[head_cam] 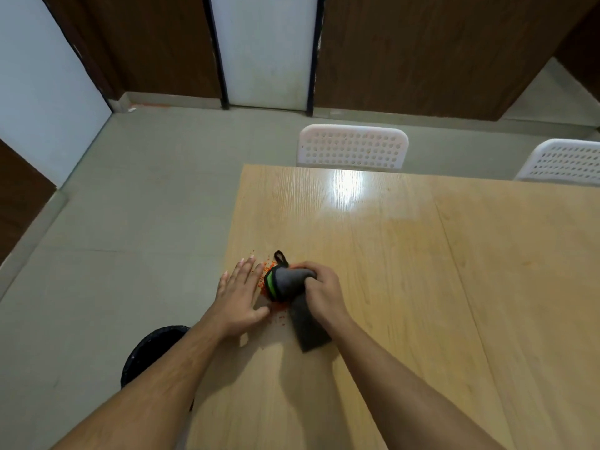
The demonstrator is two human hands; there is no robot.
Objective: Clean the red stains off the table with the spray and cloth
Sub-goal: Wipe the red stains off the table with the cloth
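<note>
Two bare hands are working at the left edge of the table. Farthest left, a black bin is standing on the floor, partly hidden behind the left forearm. The left hand is lying flat on the wood with fingers straight and spread, holding nothing, its fingertips reaching among the red stains. Just to its right, the grey cloth, with a green and black hem and a black loop at its far end, is sitting bunched on the stains, its loose end trailing toward the near side. The right hand is gripping the cloth from above, fingers curled round it. No spray is showing. Beyond the far edge, two white chairs are standing
</note>
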